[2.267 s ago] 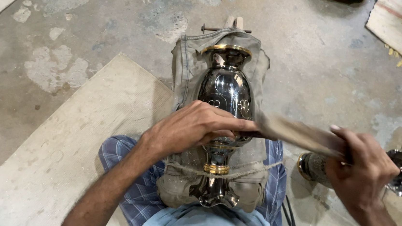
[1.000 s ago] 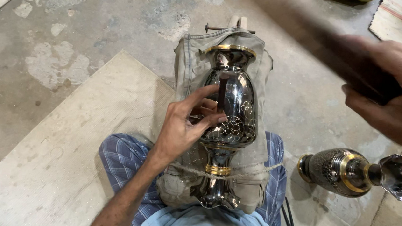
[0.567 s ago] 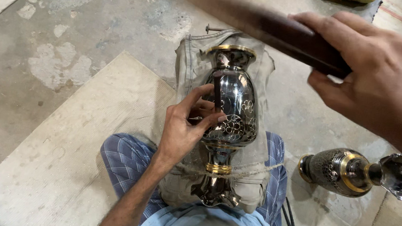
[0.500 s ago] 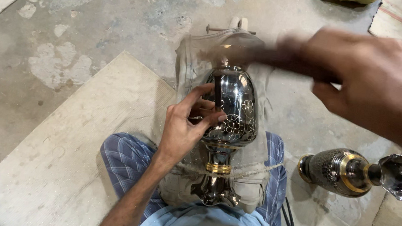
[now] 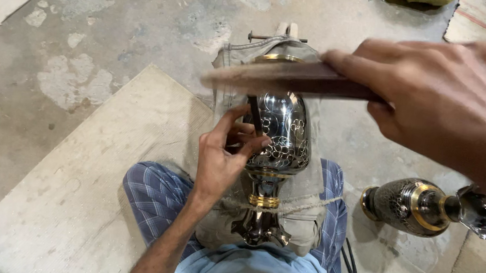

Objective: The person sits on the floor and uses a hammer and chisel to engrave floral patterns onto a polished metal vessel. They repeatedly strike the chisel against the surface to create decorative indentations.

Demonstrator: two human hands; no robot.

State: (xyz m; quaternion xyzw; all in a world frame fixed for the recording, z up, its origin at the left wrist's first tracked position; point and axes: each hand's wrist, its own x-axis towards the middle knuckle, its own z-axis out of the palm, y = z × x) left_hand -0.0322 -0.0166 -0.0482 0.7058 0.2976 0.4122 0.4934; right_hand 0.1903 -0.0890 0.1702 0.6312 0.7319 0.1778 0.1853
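A bare concrete floor (image 5: 148,17), patched and stained, fills the view, and on it lies a pale stone slab (image 5: 85,199) running from the lower left toward the middle. The person sits at the slab's right edge with legs in blue checked cloth (image 5: 150,196), and a padded grey cloth rest (image 5: 306,218) lies lengthwise between the legs, tied across with a thin cord (image 5: 301,205). On that rest lies the dark metal vase (image 5: 281,134), mouth pointing away, its black body scored with pale floral lines, a brass band at the neck of its foot. The right hand (image 5: 439,101) is high and close to the camera, fingers wrapped shut around a dark wooden stick (image 5: 294,82), which stretches leftward, blurred, above the vase's upper end. The left hand (image 5: 223,158) rests against the vase's left side, fingers pinched on a slim dark tool (image 5: 255,115) set upright against the metal. A second vase (image 5: 413,205) of the same make lies on its side on the floor to the right, well apart from the first.
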